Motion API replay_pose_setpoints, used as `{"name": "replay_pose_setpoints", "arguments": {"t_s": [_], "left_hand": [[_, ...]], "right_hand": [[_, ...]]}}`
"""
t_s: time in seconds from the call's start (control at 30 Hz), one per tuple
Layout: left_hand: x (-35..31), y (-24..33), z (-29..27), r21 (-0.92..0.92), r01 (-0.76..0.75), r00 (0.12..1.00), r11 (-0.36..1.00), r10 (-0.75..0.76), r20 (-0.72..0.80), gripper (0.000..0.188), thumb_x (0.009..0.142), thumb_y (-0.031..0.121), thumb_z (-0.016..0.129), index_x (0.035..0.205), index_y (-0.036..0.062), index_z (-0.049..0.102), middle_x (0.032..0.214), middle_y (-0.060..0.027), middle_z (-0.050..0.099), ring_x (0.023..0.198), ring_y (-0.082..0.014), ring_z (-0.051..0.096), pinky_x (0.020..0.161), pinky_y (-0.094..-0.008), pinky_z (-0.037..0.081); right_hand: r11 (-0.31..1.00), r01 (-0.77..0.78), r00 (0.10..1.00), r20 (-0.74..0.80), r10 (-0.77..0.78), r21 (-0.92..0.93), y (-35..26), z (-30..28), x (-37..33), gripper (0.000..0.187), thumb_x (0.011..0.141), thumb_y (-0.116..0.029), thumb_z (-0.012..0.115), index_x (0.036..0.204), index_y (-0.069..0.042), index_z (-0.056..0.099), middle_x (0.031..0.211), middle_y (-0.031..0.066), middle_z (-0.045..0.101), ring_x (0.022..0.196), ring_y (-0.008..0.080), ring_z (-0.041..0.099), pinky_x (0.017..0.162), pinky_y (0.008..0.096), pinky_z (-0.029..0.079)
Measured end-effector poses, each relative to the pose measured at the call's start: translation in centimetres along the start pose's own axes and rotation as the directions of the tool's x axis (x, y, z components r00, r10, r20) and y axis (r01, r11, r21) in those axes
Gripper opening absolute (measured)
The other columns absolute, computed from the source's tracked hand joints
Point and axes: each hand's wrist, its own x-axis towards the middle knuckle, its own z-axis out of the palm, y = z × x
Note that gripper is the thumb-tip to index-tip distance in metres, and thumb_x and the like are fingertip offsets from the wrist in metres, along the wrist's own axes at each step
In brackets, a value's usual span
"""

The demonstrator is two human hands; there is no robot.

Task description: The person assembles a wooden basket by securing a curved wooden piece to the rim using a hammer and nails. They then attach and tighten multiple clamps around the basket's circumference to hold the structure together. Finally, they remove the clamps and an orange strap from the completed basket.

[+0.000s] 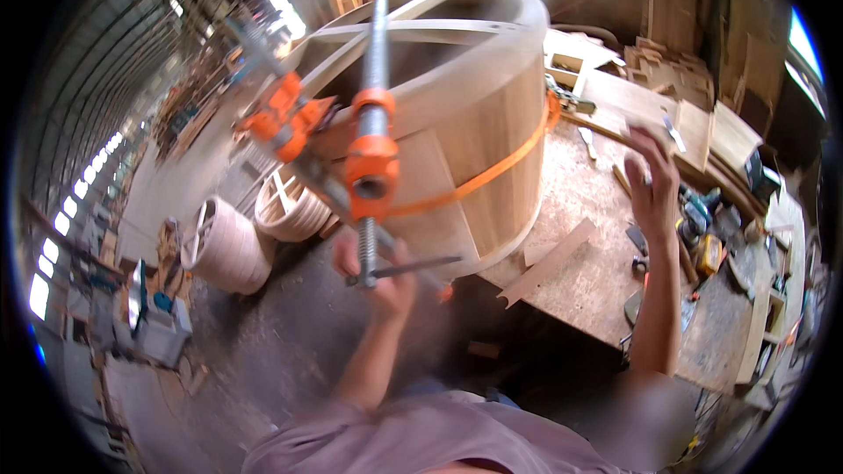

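Note:
A large round wooden tub (492, 140) stands before me, with a flat orange strap (492, 177) around its staves and crossed wooden bars over its top. Two orange-headed pipe clamps are at its near left side; the nearer pipe clamp (373, 158) has a threaded screw and a thin crank bar. My left hand (386, 285) is closed at the lower end of this clamp, by the screw and crank bar; blur and the screw partly hide its fingers. Raised above the right of the workbench, my right hand (652, 184) holds nothing, its fingers apart and loosely bent.
The workbench (580, 290) carries a thin wooden strip (549, 263), wooden boards (694, 132) and a cluster of power tools (702, 228) at right. Smaller wooden tubs (226, 246) stand on the floor at left. A grey toolbox (158, 333) lies further left.

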Motion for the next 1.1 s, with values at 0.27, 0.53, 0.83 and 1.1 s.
{"name": "replay_pose_setpoints", "arguments": {"t_s": [0.27, 0.53, 0.83, 1.1], "left_hand": [[5.9, -1.1, 5.5, 0.132, 0.225, 0.973, 0.965, -0.216, -0.08, 0.07, 0.08, 0.016, 0.071, 0.137, -0.0034, 0.036, 0.142, -0.0243, 0.041, 0.133, -0.0422, 0.039, 0.105, -0.0509, 0.036], [7.0, -2.6, 3.6, 0.033, 0.172, 0.983, 0.985, -0.174, 0.067, 0.054, 0.085, 0.015, 0.063, 0.127, -0.0098, 0.042, 0.139, -0.0299, 0.044, 0.13, -0.0483, 0.042, 0.106, -0.0536, 0.035], [10.0, -16.6, 4.5, -0.327, 0.306, 0.952, 0.894, -0.287, 0.106, 0.058, 0.082, 0.014, 0.06, 0.135, -0.0041, 0.044, 0.135, -0.026, 0.049, 0.12, -0.0402, 0.052, 0.096, -0.0446, 0.044], [13.7, -26.1, 8.5, -0.454, 0.426, 0.904, 0.783, -0.342, 0.258, 0.047, 0.083, 0.032, 0.062, 0.117, -0.0005, 0.058, 0.129, -0.0201, 0.057, 0.114, -0.034, 0.057, 0.095, -0.0387, 0.045]], "right_hand": [[0.944, 0.194, 0.919, 0.289, -0.27, 0.265, -1.1, 10.6, 19.2, 0.046, 0.098, -0.037, 0.038, 0.105, 0.0, 0.065, 0.105, 0.0182, 0.066, 0.099, 0.0338, 0.062, 0.092, 0.039, 0.044], [0.949, 0.294, 0.936, 0.166, -0.311, 0.117, -0.6, 12.3, 18.2, 0.052, 0.097, -0.037, 0.035, 0.101, 0.003, 0.069, 0.099, 0.0191, 0.069, 0.098, 0.0325, 0.062, 0.092, 0.0379, 0.043], [0.954, 0.165, 0.986, 0.024, -0.165, -0.249, -13.8, 15.4, 13.2, 0.043, 0.099, -0.027, 0.034, 0.096, -0.001, 0.069, 0.092, 0.0162, 0.068, 0.089, 0.0332, 0.063, 0.085, 0.039, 0.043], [0.783, 0.179, 0.951, -0.1, -0.293, -0.596, -24.1, 22.0, 11.3, 0.023, 0.089, -0.014, 0.056, 0.109, -0.004, 0.062, 0.101, 0.0173, 0.066, 0.102, 0.0357, 0.06, 0.089, 0.0457, 0.046]]}}
